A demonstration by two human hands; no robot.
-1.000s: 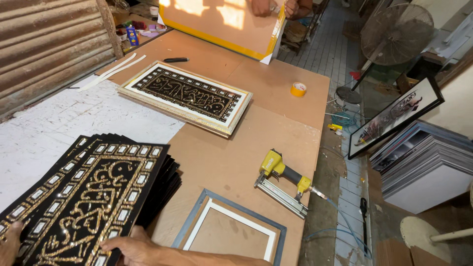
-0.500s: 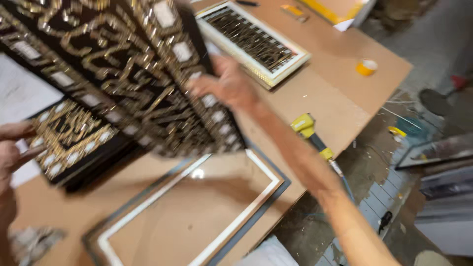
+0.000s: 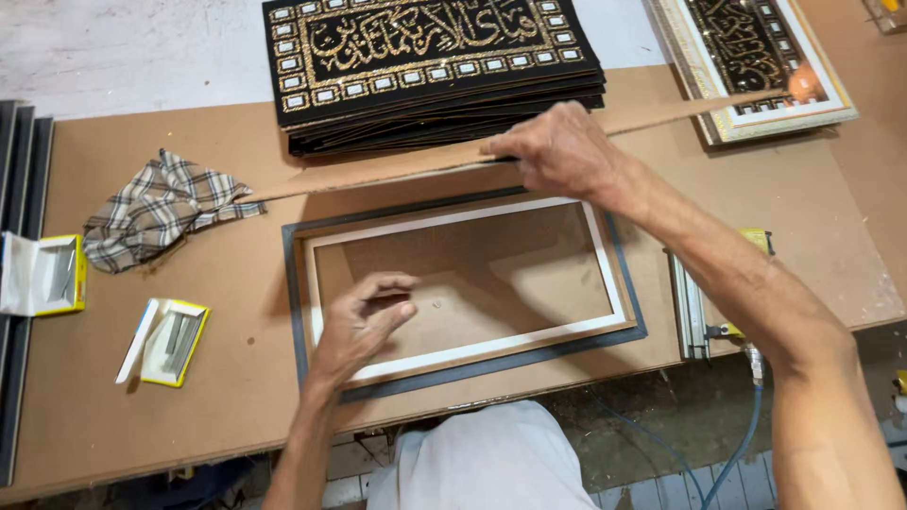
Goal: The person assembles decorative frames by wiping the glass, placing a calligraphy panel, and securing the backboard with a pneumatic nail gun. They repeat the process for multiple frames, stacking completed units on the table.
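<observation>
Pinched at its upper edge by the right hand (image 3: 557, 151), a thin brown backing board (image 3: 416, 162) stands tilted on edge, seen nearly edge-on, between the empty frame (image 3: 463, 364) and the stack of black-and-gold panels (image 3: 430, 57). The left hand (image 3: 364, 316) grips nothing: its fingers curl loosely, the tips resting on the bare tabletop inside the frame's opening.

From the head view, the frame lies face down near the front edge of the work table (image 3: 227, 397), its grey border and white inner lip enclosing a clear rectangle. Open table surface runs to the left of it. A checked cloth (image 3: 161, 208) lies near the frame's upper left corner. Two small yellow boxes (image 3: 170, 340) sit open at the left, holding what look like strips of staples. A staple gun (image 3: 704, 302) lies just right of the frame, and a finished framed panel (image 3: 746, 47) lies at the top right.

Half a second ago the right hand was carrying a black panel over the frame; now it holds the board instead.
</observation>
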